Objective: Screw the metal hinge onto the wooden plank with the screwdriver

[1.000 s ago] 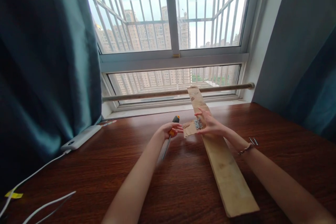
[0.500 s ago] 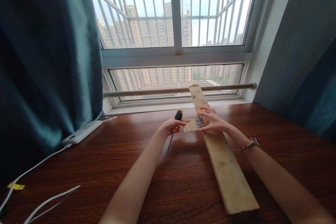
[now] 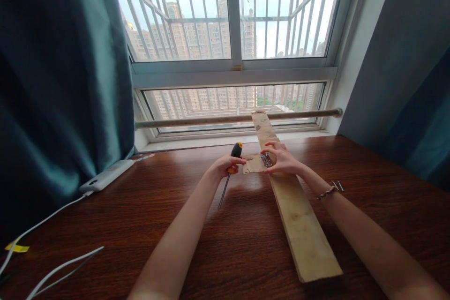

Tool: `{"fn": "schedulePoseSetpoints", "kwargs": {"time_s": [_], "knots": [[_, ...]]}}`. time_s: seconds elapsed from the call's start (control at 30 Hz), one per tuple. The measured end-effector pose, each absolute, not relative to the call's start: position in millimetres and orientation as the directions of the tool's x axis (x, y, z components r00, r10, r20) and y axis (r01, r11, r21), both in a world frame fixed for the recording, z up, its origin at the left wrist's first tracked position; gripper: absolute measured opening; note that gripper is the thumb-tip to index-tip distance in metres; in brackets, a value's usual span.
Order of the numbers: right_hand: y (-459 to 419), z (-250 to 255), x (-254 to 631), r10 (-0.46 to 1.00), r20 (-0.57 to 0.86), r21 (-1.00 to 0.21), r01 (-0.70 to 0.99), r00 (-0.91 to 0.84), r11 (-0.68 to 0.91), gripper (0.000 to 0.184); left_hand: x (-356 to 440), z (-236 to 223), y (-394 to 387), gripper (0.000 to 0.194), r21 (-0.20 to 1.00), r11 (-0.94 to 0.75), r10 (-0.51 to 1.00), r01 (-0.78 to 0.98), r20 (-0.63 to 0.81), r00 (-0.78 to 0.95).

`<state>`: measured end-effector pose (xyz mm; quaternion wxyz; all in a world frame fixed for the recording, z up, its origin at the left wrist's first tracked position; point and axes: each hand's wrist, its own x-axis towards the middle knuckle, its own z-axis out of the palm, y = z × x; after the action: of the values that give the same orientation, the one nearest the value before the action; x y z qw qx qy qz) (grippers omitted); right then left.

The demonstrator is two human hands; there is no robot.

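My left hand [image 3: 225, 167] is closed around a screwdriver [image 3: 230, 168] with a black and orange handle, its metal shaft pointing down toward me over the table. My right hand [image 3: 283, 161] rests on a long pale wooden plank [image 3: 298, 218] that runs from the window sill toward me. Its fingers pinch a small metal hinge [image 3: 265, 160] where the plank meets a small wooden piece [image 3: 252, 164] lying to its left.
The dark wooden table [image 3: 225, 225] fills the foreground. A white power bank [image 3: 106, 175] with white cables [image 3: 52, 243] lies at the left by a teal curtain [image 3: 59, 79]. Two screws [image 3: 338, 185] lie right of my right wrist. A rod [image 3: 211, 119] crosses the window.
The screwdriver handle has tipped up a little in my left hand. My right hand stays on the hinge. The view has shifted slightly.
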<state>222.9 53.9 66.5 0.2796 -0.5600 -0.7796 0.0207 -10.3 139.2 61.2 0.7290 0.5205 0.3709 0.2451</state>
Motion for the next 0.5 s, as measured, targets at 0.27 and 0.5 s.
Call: {"fn": "schedulePoseSetpoints", "kwargs": {"time_s": [0.27, 0.5], "knots": [[59, 65, 224, 0.886, 0.414, -0.392, 0.837, -0.211, 0.382, 0.064, -17, 85, 134, 0.031, 0.969, 0.232, 0.829, 0.087, -0.243, 0.504], [61, 63, 223, 0.879, 0.433, -0.403, 0.829, -0.2, 0.387, 0.064, -17, 163, 107, 0.033, 0.798, -0.326, 0.904, -0.507, 0.42, 0.08]]}}
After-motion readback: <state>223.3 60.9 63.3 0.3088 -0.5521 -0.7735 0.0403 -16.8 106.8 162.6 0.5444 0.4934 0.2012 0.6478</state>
